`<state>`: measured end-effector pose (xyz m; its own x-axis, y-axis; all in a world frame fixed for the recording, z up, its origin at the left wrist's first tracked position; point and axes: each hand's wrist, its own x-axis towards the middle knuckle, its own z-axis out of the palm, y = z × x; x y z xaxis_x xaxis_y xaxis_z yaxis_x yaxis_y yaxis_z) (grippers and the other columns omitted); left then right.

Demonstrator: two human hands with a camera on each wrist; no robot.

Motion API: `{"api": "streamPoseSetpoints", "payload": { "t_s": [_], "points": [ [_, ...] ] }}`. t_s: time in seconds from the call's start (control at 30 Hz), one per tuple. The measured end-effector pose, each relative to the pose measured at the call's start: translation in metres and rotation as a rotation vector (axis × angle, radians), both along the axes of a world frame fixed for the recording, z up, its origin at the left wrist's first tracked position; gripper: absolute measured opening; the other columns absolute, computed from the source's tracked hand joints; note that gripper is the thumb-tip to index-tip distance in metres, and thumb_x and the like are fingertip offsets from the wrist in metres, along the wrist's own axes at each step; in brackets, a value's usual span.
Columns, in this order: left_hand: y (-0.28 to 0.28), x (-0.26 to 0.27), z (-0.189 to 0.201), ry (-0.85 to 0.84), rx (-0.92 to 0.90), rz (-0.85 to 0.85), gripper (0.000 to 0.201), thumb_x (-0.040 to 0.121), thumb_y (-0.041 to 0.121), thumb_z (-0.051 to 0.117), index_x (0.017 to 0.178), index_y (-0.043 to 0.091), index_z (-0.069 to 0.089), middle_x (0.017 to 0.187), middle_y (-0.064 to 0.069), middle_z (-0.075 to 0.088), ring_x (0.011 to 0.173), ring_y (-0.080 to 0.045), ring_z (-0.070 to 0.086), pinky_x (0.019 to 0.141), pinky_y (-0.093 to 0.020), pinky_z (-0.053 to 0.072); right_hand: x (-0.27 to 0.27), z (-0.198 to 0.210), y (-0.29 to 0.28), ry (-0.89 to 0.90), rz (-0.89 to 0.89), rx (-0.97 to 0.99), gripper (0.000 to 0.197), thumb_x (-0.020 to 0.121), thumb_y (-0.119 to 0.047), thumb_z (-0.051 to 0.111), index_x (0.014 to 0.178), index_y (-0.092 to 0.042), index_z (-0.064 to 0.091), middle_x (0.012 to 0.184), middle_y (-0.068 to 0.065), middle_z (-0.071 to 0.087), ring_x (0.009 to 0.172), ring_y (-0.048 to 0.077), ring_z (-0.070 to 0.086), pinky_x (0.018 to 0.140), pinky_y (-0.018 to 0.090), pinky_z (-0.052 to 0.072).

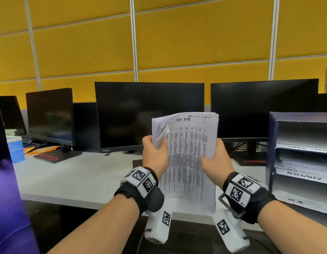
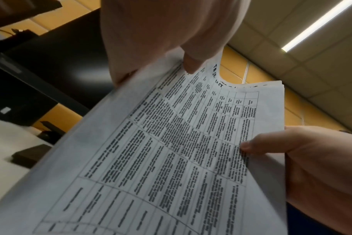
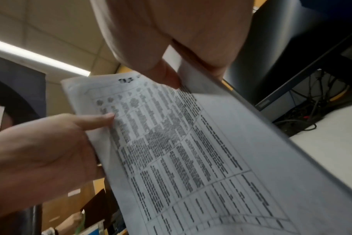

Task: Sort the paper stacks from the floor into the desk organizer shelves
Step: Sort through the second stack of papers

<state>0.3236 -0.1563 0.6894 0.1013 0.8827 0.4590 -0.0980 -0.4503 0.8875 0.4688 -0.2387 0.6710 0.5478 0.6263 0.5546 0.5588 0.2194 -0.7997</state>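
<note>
While both hands hold it up above the desk (image 1: pixel 71 173), the paper stack (image 1: pixel 190 154) stands almost upright in front of the middle monitor (image 1: pixel 150 114). The left hand (image 1: pixel 154 154) grips the left edge of the stack, with the thumb on the front page and the fingers curled behind. The right hand (image 1: pixel 216 160) grips the right edge in the same way; in the left wrist view its thumb (image 2: pixel 257 147) presses on the printed table. The top page has a table with dense small text and a handwritten title at the top, which is too blurred to read surely. The upper left corner of the stack is bent a little forward.

The desk organizer (image 1: pixel 302 154) stands on the right side of the desk, well apart from the stack. Its shelves carry handwritten labels; one reads "ADMIN", and papers already lie in the shelf above that label. The top shelf looks bare.

Two more monitors (image 1: pixel 50 116) stand on the desk, all dark. Behind them is a yellow partition wall (image 1: pixel 82 50). At the far left lie some orange envelopes (image 1: pixel 42 149).
</note>
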Motion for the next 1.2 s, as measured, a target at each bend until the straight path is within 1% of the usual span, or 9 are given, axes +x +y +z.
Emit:
{"api": "streamPoseSetpoints", "payload": {
  "t_s": [0.13, 0.23, 0.33, 0.43, 0.5, 0.6, 0.9, 1.03, 1.2],
  "points": [
    [0.003, -0.01, 0.004, -0.021, 0.127, 0.031, 0.045, 0.09, 0.023, 0.065, 0.118, 0.035, 0.032, 0.112, 0.001, 0.055, 0.096, -0.015, 0.062, 0.078, -0.036, 0.058, 0.007, 0.002, 0.001, 0.045, -0.001, -0.041, 0.043, 0.084, 0.004, 0.055, 0.12, -0.019, 0.048, 0.107, -0.003, 0.06, 0.1, 0.017, 0.058, 0.084, 0.034, 0.05],
    [0.006, -0.019, 0.018, 0.076, 0.36, 0.178, 0.058, 0.085, 0.02, 0.072, 0.129, 0.035, 0.037, 0.129, 0.004, 0.045, 0.112, -0.012, 0.052, 0.091, -0.029, 0.05, 0.01, 0.005, 0.001, 0.038, 0.005, -0.076, 0.044, 0.084, 0.004, 0.056, 0.122, -0.017, 0.049, 0.11, -0.002, 0.06, 0.101, 0.017, 0.057, 0.089, 0.038, 0.05],
    [0.008, -0.025, 0.028, 0.231, 0.589, 0.362, 0.051, 0.083, 0.025, 0.073, 0.129, 0.029, 0.05, 0.134, 0.002, 0.043, 0.119, -0.014, 0.043, 0.099, -0.031, 0.036, 0.011, 0.006, -0.001, 0.037, 0.018, -0.082, 0.043, 0.085, 0.004, 0.056, 0.122, -0.016, 0.049, 0.107, -0.003, 0.058, 0.099, 0.015, 0.055, 0.084, 0.031, 0.047],
    [0.008, -0.029, 0.03, 0.357, 0.68, 0.512, 0.027, 0.085, 0.033, 0.071, 0.111, 0.026, 0.068, 0.127, 0.002, 0.052, 0.117, -0.018, 0.043, 0.092, -0.031, 0.027, 0.011, 0.008, -0.003, 0.049, 0.03, -0.1, 0.042, 0.085, 0.005, 0.057, 0.122, -0.015, 0.05, 0.106, -0.003, 0.058, 0.098, 0.014, 0.054, 0.082, 0.029, 0.045],
    [0.008, -0.031, 0.031, 0.388, 0.668, 0.546, 0.018, 0.087, 0.037, 0.067, 0.101, 0.027, 0.072, 0.117, 0.006, 0.058, 0.113, -0.019, 0.045, 0.087, -0.03, 0.023, 0.011, 0.009, -0.003, 0.052, 0.035, -0.12, 0.045, 0.085, 0.005, 0.058, 0.125, -0.014, 0.049, 0.109, -0.002, 0.058, 0.1, 0.014, 0.054, 0.082, 0.029, 0.045],
    [0.006, -0.034, 0.035, 0.423, 0.631, 0.542, 0.018, 0.091, 0.039, 0.061, 0.099, 0.028, 0.072, 0.108, 0.01, 0.063, 0.109, -0.018, 0.045, 0.083, -0.03, 0.021, 0.012, 0.009, -0.004, 0.061, 0.045, -0.138, 0.047, 0.085, 0.005, 0.059, 0.127, -0.013, 0.048, 0.113, 0.0, 0.059, 0.102, 0.015, 0.054, 0.083, 0.029, 0.045],
    [0.005, -0.042, 0.047, 0.525, 0.555, 0.553, 0.012, 0.092, 0.033, 0.06, 0.098, 0.029, 0.069, 0.112, 0.01, 0.059, 0.11, -0.017, 0.042, 0.083, -0.03, 0.023, 0.014, 0.011, -0.009, 0.05, 0.052, -0.176, 0.049, 0.084, 0.004, 0.062, 0.128, -0.012, 0.049, 0.12, 0.003, 0.062, 0.113, 0.021, 0.057, 0.097, 0.036, 0.046],
    [0.005, -0.045, 0.05, 0.592, 0.525, 0.566, 0.008, 0.091, 0.033, 0.062, 0.091, 0.029, 0.069, 0.108, 0.009, 0.057, 0.107, -0.016, 0.042, 0.082, -0.03, 0.023, 0.015, 0.012, -0.01, 0.053, 0.058, -0.19, 0.049, 0.085, 0.003, 0.061, 0.129, -0.014, 0.048, 0.121, 0.002, 0.061, 0.114, 0.021, 0.057, 0.098, 0.04, 0.047],
    [0.003, -0.046, 0.045, 0.648, 0.517, 0.476, 0.009, 0.091, 0.032, 0.064, 0.085, 0.03, 0.07, 0.098, 0.014, 0.061, 0.104, -0.014, 0.043, 0.084, -0.03, 0.022, 0.017, 0.011, -0.011, 0.078, 0.045, -0.187, 0.047, 0.086, 0.003, 0.061, 0.128, -0.013, 0.046, 0.12, 0.004, 0.061, 0.112, 0.022, 0.057, 0.098, 0.042, 0.047]
  ]
}}
